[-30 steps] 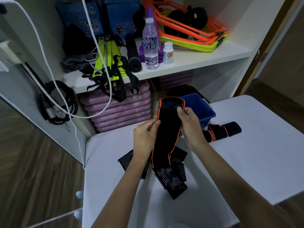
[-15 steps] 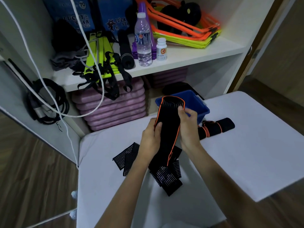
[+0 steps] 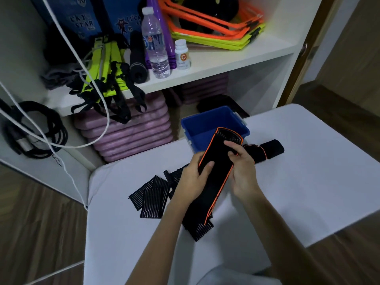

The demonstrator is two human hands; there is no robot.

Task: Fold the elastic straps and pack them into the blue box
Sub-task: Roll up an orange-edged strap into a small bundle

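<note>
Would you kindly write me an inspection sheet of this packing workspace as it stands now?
Surface: white table, partly bare.
Job's things: orange-edged strap held up; rolled strap beside the blue box; striped straps lying loose.
Clutter: water bottle and pill bottle on the shelf.
Grips: left hand and right hand both hold the orange-edged strap.
Cables: white cable hanging; black coil.
Surroundings: wooden floor.

You are working in dim, cool light; the white table [image 3: 308,171] is catching most of it. Wide-angle distortion is bowing the shelf [image 3: 216,64] edges; corners are softening.
</note>
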